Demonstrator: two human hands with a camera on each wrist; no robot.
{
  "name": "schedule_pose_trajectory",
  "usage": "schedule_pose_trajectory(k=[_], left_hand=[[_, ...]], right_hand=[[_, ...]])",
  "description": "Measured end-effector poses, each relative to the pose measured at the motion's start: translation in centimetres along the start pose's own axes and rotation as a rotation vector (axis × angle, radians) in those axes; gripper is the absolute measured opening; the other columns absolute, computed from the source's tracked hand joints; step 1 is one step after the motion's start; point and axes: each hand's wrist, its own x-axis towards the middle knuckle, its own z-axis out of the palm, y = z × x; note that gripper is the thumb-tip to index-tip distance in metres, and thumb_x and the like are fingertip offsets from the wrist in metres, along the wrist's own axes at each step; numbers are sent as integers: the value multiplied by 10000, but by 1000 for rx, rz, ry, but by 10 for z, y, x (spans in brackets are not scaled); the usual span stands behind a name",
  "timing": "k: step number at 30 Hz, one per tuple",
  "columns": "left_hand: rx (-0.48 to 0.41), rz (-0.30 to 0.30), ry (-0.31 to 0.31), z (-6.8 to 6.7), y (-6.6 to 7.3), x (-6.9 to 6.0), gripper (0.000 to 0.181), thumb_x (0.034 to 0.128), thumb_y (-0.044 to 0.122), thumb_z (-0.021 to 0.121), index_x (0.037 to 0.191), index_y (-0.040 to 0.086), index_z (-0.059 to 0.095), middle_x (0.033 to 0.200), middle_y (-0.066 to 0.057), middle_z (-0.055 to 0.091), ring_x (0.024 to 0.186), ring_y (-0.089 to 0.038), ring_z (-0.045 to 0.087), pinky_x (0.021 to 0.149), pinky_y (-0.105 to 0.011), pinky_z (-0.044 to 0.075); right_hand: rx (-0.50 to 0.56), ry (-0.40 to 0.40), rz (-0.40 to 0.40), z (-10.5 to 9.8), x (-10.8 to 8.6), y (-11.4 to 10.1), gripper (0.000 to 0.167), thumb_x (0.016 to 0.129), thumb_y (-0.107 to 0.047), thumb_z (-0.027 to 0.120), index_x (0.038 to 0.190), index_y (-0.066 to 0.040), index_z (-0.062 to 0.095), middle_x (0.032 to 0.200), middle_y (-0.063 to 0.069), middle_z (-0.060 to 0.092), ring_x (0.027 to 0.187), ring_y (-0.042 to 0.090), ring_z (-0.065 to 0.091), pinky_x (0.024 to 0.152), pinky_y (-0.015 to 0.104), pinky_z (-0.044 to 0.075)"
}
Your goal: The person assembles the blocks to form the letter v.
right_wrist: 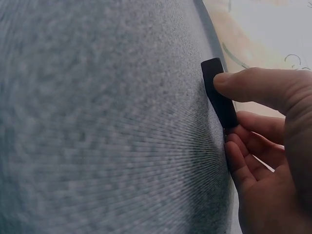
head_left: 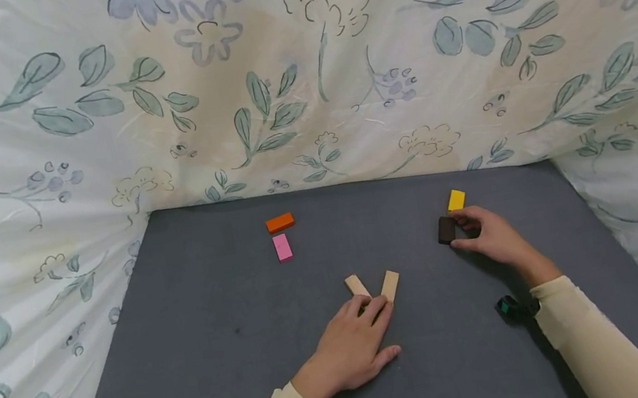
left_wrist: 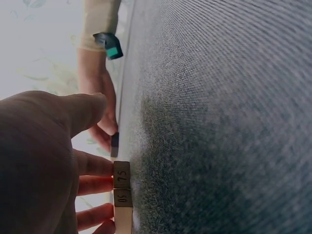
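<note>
Two pale wooden blocks, one on the left [head_left: 356, 285] and one on the right [head_left: 390, 285], lie angled in a V on the dark grey surface. My left hand [head_left: 354, 346] rests its fingertips on their near ends, fingers spread; in the left wrist view the block ends [left_wrist: 122, 175] carry printed numbers. At the right, my right hand [head_left: 495, 239] pinches a black block [head_left: 446, 231] between thumb and fingers. The right wrist view shows the thumb of my right hand [right_wrist: 268, 126] on the black block [right_wrist: 219, 92]. A yellow block [head_left: 456, 199] lies just beyond it.
Farther left, an orange block [head_left: 280, 223] lies just beyond a pink block [head_left: 283, 248]. A floral cloth [head_left: 281, 127] hangs along the back and both sides of the dark surface [head_left: 202, 333].
</note>
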Motion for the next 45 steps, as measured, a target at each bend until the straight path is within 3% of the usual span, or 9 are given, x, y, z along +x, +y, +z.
schedule_pose_trajectory(k=[23,45], left_hand=[[-2,-2,-13,-2,0,-1,748,1101,617,518,1667,134,447,1652,-15,425,1409,-207,434,1204,-390,386],[-8,-6,-14,-2,0,1,744,1099,622,520,1664,141,456,1644,-12,435,1400,-204,441,1208,-396,381]], right_hand=[[-17,13,-20,0,-1,1,612,953,-181,860,1460,47,603,1395,286,602,1217,482,612,1038,664,476],[15,37,-31,8,-9,-18,611,948,-211,880,1456,6,618,1385,251,614,1188,445,641,991,635,517]])
